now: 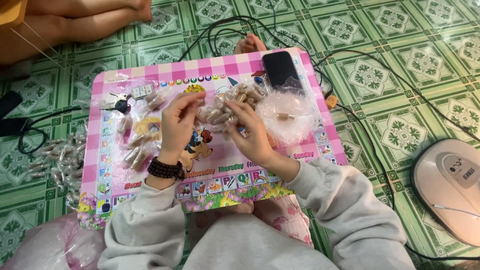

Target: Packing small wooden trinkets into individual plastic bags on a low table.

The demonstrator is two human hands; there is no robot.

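One pink chequered lap table carries the work, standing on a green patterned tiled floor. One clear plastic bag, crumpled, lies on the table's right part, with one beige capsule visible inside. One black phone lies face up at the table's far edge, just beyond the bag. One heap of beige capsules sits mid-table; individual count not resolvable. Two hands meet over this heap. The left hand, a dark bead bracelet on its wrist, has its fingers pinched together on something clear and small; exactly what, cannot tell. The right hand has fingers closed on capsules at the heap's near edge. Several small clear packets of capsules lie on the table's left part; more lie on the floor left of the table. One bunch of keys rests near the far left corner.
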